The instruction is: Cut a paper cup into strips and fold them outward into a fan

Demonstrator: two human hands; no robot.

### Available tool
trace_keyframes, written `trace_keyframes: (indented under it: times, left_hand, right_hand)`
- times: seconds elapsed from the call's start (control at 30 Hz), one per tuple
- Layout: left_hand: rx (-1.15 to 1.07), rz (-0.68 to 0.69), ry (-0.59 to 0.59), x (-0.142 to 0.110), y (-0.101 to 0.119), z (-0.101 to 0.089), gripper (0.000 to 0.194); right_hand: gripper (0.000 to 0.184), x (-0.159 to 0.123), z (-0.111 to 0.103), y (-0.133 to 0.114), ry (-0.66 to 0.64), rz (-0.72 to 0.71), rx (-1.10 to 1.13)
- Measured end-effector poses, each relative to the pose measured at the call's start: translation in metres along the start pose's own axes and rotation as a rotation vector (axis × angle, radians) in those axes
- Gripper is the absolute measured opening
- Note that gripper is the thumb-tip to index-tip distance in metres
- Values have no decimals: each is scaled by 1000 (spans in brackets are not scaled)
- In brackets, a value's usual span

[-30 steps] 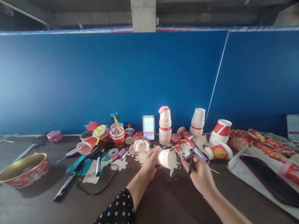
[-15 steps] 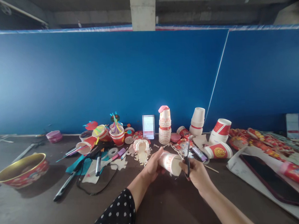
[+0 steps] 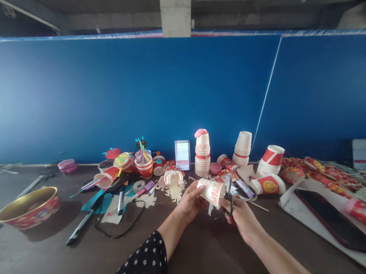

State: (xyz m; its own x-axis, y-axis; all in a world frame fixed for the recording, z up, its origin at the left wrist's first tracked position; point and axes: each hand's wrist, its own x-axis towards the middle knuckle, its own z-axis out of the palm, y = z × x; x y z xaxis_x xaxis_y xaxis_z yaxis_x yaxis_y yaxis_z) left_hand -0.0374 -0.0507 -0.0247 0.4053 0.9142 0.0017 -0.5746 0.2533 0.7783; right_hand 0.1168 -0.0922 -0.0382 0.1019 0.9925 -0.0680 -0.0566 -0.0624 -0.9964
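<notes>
A white paper cup [image 3: 210, 190] with red print lies tilted in my left hand [image 3: 190, 203], whose thumb and fingers close round its left end. My right hand [image 3: 240, 215] grips dark-handled scissors [image 3: 230, 202], with the blades pointing up and away beside the cup's right end. The fingertips of that hand touch the cup's edge. Below the cup a small pale paper strip [image 3: 210, 209] hangs. Just beyond my left hand lies a cut cup with a fringed edge [image 3: 174, 186].
Stacked paper cups [image 3: 202, 156] stand ahead, with more cups [image 3: 268, 161] to the right. At far right a dark phone [image 3: 337, 221] rests on a white board [image 3: 292, 207]. Leftward are a red and gold bowl [image 3: 30, 210], a black pen-like tool [image 3: 83, 224] and a cable [image 3: 114, 237].
The cup has turned in my left hand, so its printed side faces me more and its open end less. Both hands and the scissors stay in nearly the same place.
</notes>
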Motion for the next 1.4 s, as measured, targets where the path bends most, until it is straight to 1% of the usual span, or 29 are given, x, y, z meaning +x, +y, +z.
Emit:
trace_keyframes:
  times: [0.17, 0.27, 0.4, 0.5, 0.6, 0.77, 0.97, 1.03, 1.13, 1.23, 1.4]
  left_hand:
    - [-41, -1, -19, 1, -1, 0, 31]
    - [-54, -5, 5, 2, -2, 0, 30]
    - [-54, -44, -6, 3, -4, -1, 35]
    - [-36, -75, -17, 2, -4, 0, 37]
    - [-23, -93, -10, 1, -4, 2, 38]
    - [26, -67, -29, 0, -6, 2, 38]
    - [91, -101, -97, 3, -10, -3, 43]
    - [95, -105, -91, 3, -9, -3, 41]
    - [80, -93, -63, 2, -7, 0, 35]
    - [18, -70, -55, 1, -5, 2, 29]
    - [-83, -71, -41, 3, -5, 1, 32]
  right_hand:
    - [31, 0, 0, -4, 3, -28, 28]
    - [32, 0, 1, -6, 3, -62, 32]
    - [33, -1, 1, -8, 26, -104, -14]
    - [32, 0, 0, -8, 75, -131, -110]
    - [31, 3, -5, -5, 121, -201, -263]
    - [29, 7, -9, -3, 209, -312, -433]
    - [27, 2, -10, -11, 275, -345, -650]
    - [27, 1, -10, -14, 279, -362, -691]
    - [25, 0, -10, -14, 272, -367, -698]
    - [25, 1, -10, -11, 251, -357, -653]
    - [31, 3, -9, -6, 233, -366, -532]
